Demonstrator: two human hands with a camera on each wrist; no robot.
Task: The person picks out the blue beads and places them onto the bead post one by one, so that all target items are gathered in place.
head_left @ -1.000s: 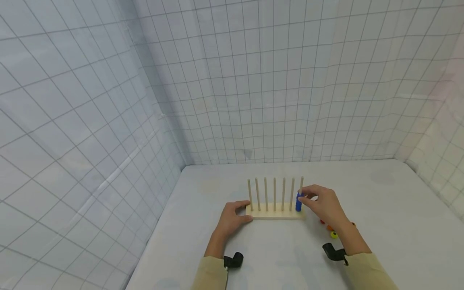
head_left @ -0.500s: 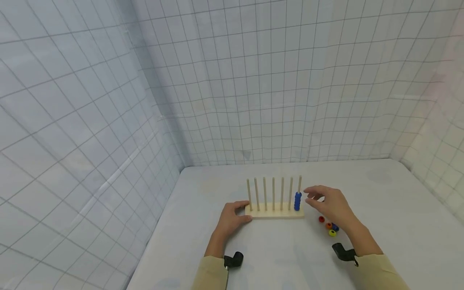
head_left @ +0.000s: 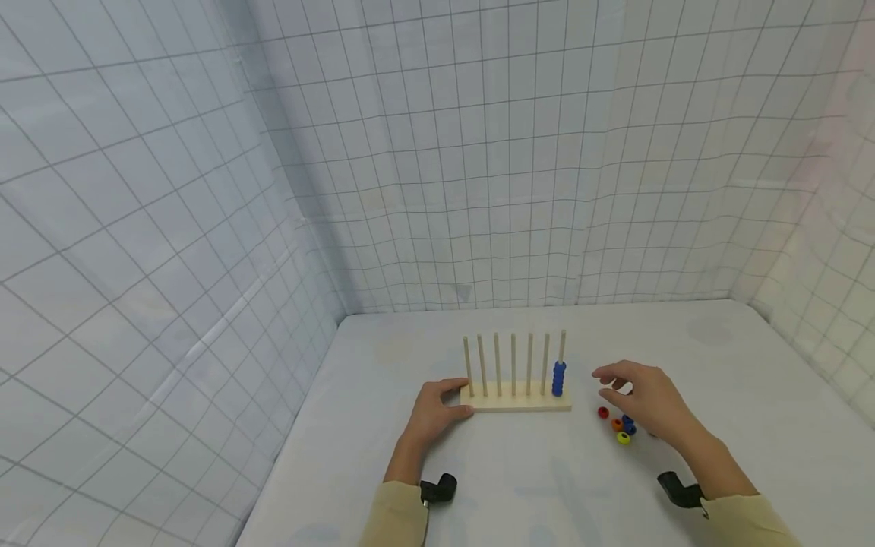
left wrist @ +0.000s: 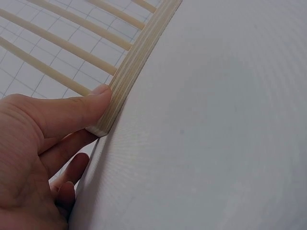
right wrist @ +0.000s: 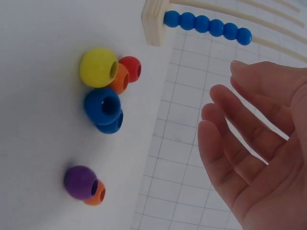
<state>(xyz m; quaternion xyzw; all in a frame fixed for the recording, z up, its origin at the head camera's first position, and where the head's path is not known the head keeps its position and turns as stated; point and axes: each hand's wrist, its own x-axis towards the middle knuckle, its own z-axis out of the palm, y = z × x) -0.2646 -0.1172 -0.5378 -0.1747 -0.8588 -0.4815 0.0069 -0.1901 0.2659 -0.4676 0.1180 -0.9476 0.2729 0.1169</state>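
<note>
A pale wooden peg board [head_left: 519, 405] with a row of upright pegs stands on the table. My left hand [head_left: 432, 414] grips its left end, thumb at the front edge and fingers behind, as the left wrist view shows too. A stack of several blue beads [right wrist: 208, 25] fills the lower part of the rightmost peg; the other pegs are bare. My right hand [head_left: 645, 395] hovers to the right of the board with loosely bent fingers and nothing between them. Below it lie loose beads: yellow [right wrist: 98, 68], red [right wrist: 130, 68], orange [right wrist: 120, 79], two blue [right wrist: 102, 106].
A purple bead [right wrist: 80, 182] and another orange bead [right wrist: 97, 193] lie apart from the others in the right wrist view. White grid-lined sheeting [head_left: 437, 190] walls the white table [head_left: 383, 349] at the back and sides.
My right hand has let go of the blue bead stack and drawn back to the right, over the loose beads, its fingers spreading. The left hand keeps its grip on the board.
</note>
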